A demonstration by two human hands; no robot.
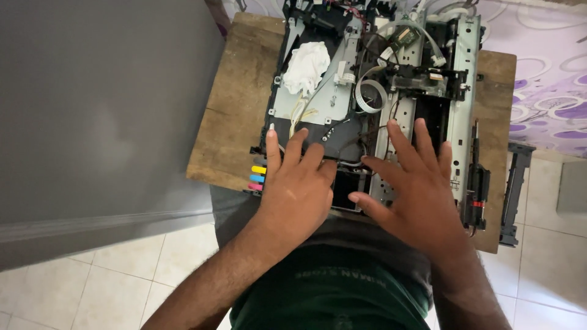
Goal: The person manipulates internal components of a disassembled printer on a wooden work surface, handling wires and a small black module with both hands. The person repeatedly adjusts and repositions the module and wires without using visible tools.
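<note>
Two bare hands are lying flat on the near edge of an opened printer chassis (367, 91), which is sitting on a small wooden table (235, 122). The left hand (296, 189) is resting with its fingers spread on the dark plate at the front left of the machine, just above a row of yellow, blue and pink ink tabs (257, 178). The right hand (416, 195) is pressing, fingers splayed, across the metal frame at the front right. Neither hand is closing around anything; both are open, palms down, touching the chassis only.

The outer cover is already off, judging by how things are lying: the metal frame, white ribbon cables (370, 95), tubing and a small circuit board (405, 38) are all showing. A crumpled white cloth (306, 64) is sitting on the left inner plate. A long black part (476, 183) with a red mark is lying along the right edge of the table, apart from the frame, and another dark piece (513, 192) is standing on the tiled floor (110, 287) just beyond it.

So the strip-down seems well advanced, though the inner assemblies appear to be still in place. A grey panel (104, 116) is filling the left of the view.
</note>
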